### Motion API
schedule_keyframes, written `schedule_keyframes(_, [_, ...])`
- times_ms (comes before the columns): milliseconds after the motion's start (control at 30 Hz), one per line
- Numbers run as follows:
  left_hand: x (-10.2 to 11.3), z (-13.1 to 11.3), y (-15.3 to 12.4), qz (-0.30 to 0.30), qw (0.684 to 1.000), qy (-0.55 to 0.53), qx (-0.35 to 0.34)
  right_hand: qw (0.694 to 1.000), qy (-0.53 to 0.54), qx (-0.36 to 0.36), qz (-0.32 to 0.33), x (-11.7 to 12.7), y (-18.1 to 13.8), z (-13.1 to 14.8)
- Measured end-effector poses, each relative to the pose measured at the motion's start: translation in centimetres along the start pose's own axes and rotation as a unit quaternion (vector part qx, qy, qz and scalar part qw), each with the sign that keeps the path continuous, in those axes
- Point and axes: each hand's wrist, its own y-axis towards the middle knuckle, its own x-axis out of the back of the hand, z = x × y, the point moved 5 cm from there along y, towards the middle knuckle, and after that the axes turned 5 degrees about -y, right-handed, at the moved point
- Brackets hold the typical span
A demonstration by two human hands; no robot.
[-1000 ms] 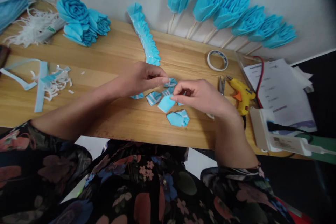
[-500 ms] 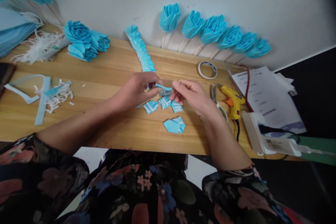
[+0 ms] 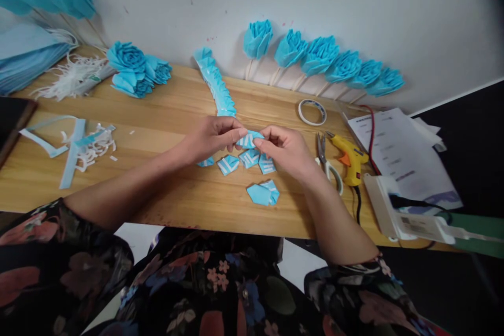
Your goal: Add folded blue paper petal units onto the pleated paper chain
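Between my two hands is a folded blue petal (image 3: 249, 140) with white strips of tape on it. My left hand (image 3: 216, 139) pinches its left end, and my right hand (image 3: 281, 148) pinches the right end between thumb and fingers. Just below lie several more folded blue petals (image 3: 228, 165) with white strips, and one is partly covered by my left hand. A separate folded blue piece (image 3: 263, 192) rests nearer the table's front edge. Behind my left hand a ruffled row of blue petals (image 3: 216, 84) in clear wrap stretches toward the wall.
Scissors (image 3: 328, 164), a yellow glue gun (image 3: 349, 157), a tape roll (image 3: 312, 112) and a white power strip (image 3: 381, 205) are at the right. Blue flowers on sticks (image 3: 321, 55) lean on the wall. Scraps (image 3: 72, 152) and finished flower heads (image 3: 132, 67) lie left.
The petal in my fingers has turned so its white-striped face shows, and my hands have come closer together around it. The whole view has shifted slightly.
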Motion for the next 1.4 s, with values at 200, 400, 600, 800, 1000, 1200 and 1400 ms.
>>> schedule_keyframes(200, [0.4,0.1,-0.1,-0.028,0.999,0.04,0.007,1.0,0.012,-0.006,0.011,0.0,0.0,0.5])
schedule_keyframes(400, [-0.2,-0.1,-0.2,0.005,0.999,0.038,0.013,1.0,0.007,0.015,0.018,-0.3,0.0,0.3])
schedule_keyframes(600, [0.1,-0.1,-0.2,0.039,0.999,-0.003,0.037,0.999,0.015,0.015,0.031,0.1,0.1,0.1])
schedule_keyframes(800, [0.7,0.3,0.0,-0.006,0.999,0.022,0.03,0.999,0.037,-0.007,-0.007,1.0,0.6,-0.6])
schedule_keyframes(1000, [1.2,0.5,0.4,-0.04,0.999,0.024,-0.001,0.986,-0.105,-0.007,-0.128,4.0,1.2,-2.6])
schedule_keyframes(1200, [0.9,0.2,0.2,-0.024,0.999,0.046,-0.004,0.929,-0.352,0.039,-0.11,4.7,0.6,-1.4])
schedule_keyframes(1400, [1.0,0.2,0.3,-0.024,0.998,0.065,-0.006,0.934,-0.27,0.071,0.223,0.9,-1.4,1.2])
